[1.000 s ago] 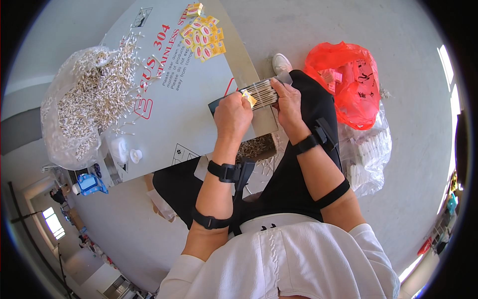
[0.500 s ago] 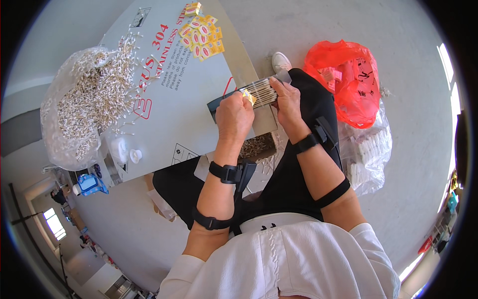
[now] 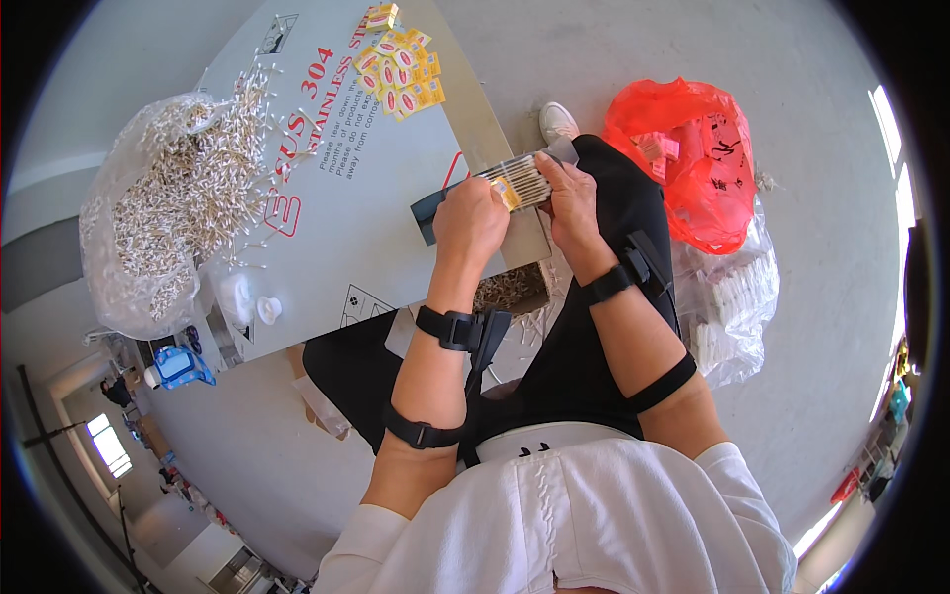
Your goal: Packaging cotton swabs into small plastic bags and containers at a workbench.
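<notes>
My right hand (image 3: 572,203) grips the right end of a clear plastic pack of cotton swabs (image 3: 530,180), its thumb lying over the top. The swabs lie side by side in a row. Closed at the pack's left part, my left hand (image 3: 471,223) pinches a small yellow card (image 3: 507,192), which rests against the swabs. Most of the left fingertips are hidden behind the knuckles. A dark end of the pack (image 3: 426,220) sticks out left of that hand. The pack is held over the table's right edge, near my knee.
On the table (image 3: 396,238) sit a large clear bag of loose cotton swabs (image 3: 168,218) at left and a pile of yellow cards (image 3: 401,74) at the far edge. A box of swabs (image 3: 510,289) stands below. A red plastic bag (image 3: 683,168) lies right, beside clear-wrapped packs (image 3: 732,307).
My left hand has shifted slightly right, and the yellow card now lies lower and flatter against the swabs. My right hand and the pack have barely moved.
</notes>
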Motion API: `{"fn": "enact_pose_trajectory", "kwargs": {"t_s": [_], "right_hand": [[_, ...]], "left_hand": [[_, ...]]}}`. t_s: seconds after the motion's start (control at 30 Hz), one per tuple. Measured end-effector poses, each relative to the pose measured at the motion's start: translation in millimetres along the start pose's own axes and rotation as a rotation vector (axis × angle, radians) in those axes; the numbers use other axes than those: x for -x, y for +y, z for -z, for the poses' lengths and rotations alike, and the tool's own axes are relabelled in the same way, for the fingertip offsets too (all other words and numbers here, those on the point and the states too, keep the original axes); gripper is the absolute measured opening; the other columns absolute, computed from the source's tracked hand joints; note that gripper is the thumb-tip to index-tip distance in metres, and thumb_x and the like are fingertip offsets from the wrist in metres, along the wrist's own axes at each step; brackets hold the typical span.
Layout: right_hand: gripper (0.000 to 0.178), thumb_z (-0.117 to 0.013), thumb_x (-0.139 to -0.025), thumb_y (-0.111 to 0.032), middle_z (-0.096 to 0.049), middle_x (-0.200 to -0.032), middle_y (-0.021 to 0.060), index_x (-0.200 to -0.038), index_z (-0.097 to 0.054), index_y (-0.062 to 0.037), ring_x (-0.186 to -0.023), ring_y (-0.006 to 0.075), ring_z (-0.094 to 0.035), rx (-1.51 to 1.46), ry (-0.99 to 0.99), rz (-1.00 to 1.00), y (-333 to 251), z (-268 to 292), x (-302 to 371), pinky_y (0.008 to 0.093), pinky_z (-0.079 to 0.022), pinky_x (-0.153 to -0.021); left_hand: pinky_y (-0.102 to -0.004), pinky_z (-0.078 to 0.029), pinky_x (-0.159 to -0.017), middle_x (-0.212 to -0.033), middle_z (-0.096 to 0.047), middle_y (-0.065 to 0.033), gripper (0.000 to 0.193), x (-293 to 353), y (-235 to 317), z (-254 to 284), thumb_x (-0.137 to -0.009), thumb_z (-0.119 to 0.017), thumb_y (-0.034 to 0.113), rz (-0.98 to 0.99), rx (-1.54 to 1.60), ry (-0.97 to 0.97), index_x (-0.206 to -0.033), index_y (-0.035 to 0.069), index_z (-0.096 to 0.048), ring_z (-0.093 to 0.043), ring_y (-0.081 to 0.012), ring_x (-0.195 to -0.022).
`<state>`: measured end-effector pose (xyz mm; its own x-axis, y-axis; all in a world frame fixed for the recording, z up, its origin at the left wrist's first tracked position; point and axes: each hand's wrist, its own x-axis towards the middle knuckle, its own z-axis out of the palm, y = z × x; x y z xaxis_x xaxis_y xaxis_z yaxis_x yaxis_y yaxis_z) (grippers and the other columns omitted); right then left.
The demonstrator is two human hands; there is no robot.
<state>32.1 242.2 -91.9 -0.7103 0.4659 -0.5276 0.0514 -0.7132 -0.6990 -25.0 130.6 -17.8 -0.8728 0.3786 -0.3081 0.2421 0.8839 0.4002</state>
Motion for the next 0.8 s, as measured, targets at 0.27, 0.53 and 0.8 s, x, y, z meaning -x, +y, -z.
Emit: {"fn": "enact_pose_trajectory", "kwargs": {"t_s": [0.27,0.53,0.8], "right_hand": [[0.017,-0.068,-0.086,-0.020,-0.063,-0.073,0.0003,-0.083,-0.066,-0.0028,-0.059,0.0081,-0.058,-0.037,0.024,0.001,-3,-4,3,0.0231,-0.048,-0.054],[0.022,-0.066,-0.088,-0.026,-0.065,-0.075,0.0011,-0.084,-0.065,-0.0045,-0.063,0.0102,-0.062,-0.048,0.010,-0.023,-2,-2,1,0.0256,-0.052,-0.055],[0.020,-0.067,-0.088,-0.023,-0.065,-0.076,0.0017,-0.086,-0.065,-0.0035,-0.063,0.0103,-0.063,-0.018,0.018,-0.003,0,-2,0,0.0258,-0.053,-0.056]], "left_hand": [[-0.0472,-0.051,-0.072,-0.081,-0.064,-0.0246,0.016,-1,8,5,-0.082,-0.059,0.014,-0.041,0.037,0.105,-0.078,-0.001,-0.059,-0.064,-0.0416,-0.081],[-0.0436,-0.049,-0.069,-0.076,-0.063,-0.0223,0.011,-7,-22,-8,-0.080,-0.060,0.008,0.075,0.386,0.106,-0.076,-0.001,-0.056,-0.063,-0.0396,-0.075],[-0.0451,-0.048,-0.065,-0.072,-0.062,-0.0212,0.007,-12,-2,-9,-0.079,-0.059,0.007,-0.008,0.316,0.154,-0.075,0.002,-0.057,-0.063,-0.0387,-0.073]]}}
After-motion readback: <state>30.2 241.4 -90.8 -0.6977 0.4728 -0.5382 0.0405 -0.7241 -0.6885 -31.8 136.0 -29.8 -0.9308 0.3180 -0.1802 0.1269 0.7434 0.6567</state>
